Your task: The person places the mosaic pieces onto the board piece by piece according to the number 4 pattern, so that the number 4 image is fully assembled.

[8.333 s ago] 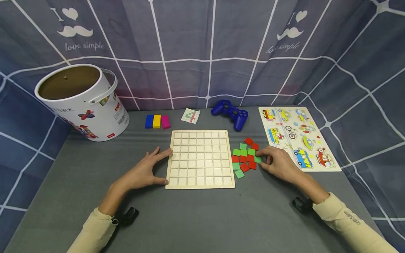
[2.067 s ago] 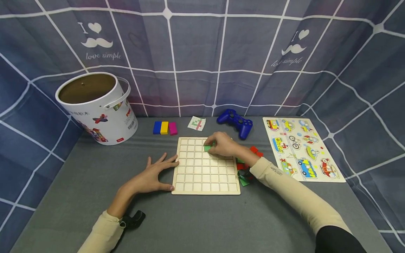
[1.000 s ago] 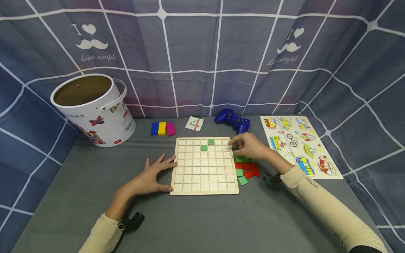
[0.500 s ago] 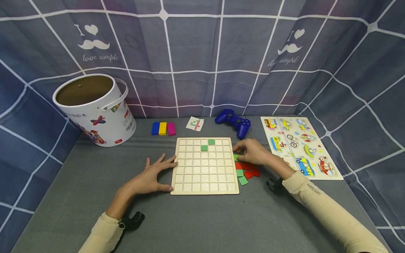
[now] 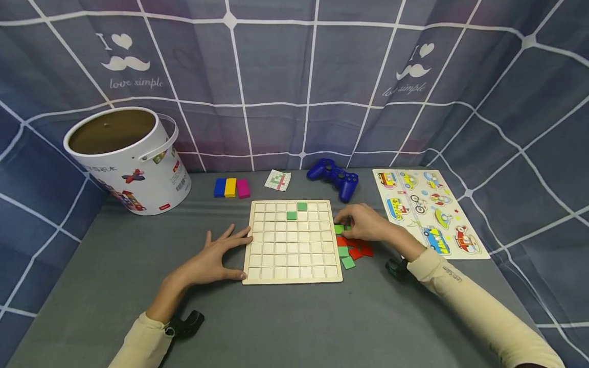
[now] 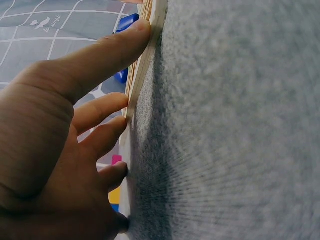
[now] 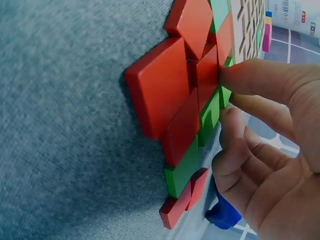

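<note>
A light wooden grid board (image 5: 292, 258) lies on the table. Its far rows hold two green tiles, one green tile (image 5: 301, 206) in the farthest row and another green tile (image 5: 292, 215) one row nearer. My left hand (image 5: 207, 265) is spread at the board's left side, thumb and fingertips against its edge. At the board's right edge, my right hand (image 5: 368, 224) pinches a green square tile (image 5: 339, 229) between thumb and fingers. Under and beside that hand lie loose red tiles (image 7: 160, 87) and green tiles (image 7: 182, 167), partly hidden by it in the head view.
Behind the board are blue, yellow and magenta blocks (image 5: 230, 188), a small patterned card (image 5: 278, 180) and a blue game controller (image 5: 333, 178). A white bucket (image 5: 152, 186) stands at the back left. A vehicle picture board (image 5: 430, 214) lies at the right.
Two green tiles now sit in the board, which held none at first. My right hand went from the loose tiles over the board and back to them. My left hand stays at the edge.
</note>
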A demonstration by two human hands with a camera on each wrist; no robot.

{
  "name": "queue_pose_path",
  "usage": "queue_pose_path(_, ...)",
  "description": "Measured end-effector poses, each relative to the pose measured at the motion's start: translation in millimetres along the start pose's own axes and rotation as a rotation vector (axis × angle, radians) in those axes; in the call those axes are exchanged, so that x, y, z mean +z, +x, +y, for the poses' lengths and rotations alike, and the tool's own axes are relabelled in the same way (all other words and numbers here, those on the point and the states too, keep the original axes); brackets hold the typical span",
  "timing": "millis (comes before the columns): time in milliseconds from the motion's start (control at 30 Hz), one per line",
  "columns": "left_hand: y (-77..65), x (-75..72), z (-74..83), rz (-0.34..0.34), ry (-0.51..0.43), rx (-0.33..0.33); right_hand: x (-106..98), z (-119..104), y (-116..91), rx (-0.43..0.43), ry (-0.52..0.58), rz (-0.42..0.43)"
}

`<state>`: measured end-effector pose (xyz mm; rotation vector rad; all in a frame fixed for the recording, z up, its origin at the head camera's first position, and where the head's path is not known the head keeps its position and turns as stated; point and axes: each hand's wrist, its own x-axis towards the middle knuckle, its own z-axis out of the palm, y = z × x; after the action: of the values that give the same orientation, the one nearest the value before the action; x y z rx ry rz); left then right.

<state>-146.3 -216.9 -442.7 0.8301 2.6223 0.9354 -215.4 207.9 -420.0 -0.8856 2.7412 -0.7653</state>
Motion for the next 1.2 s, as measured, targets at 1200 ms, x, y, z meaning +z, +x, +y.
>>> queue_pose_path(1200, -2.0, -1.3, -0.7, -0.009, 0.003, -0.008, 31, -48, 57, -0.099, 0.164, 0.018)
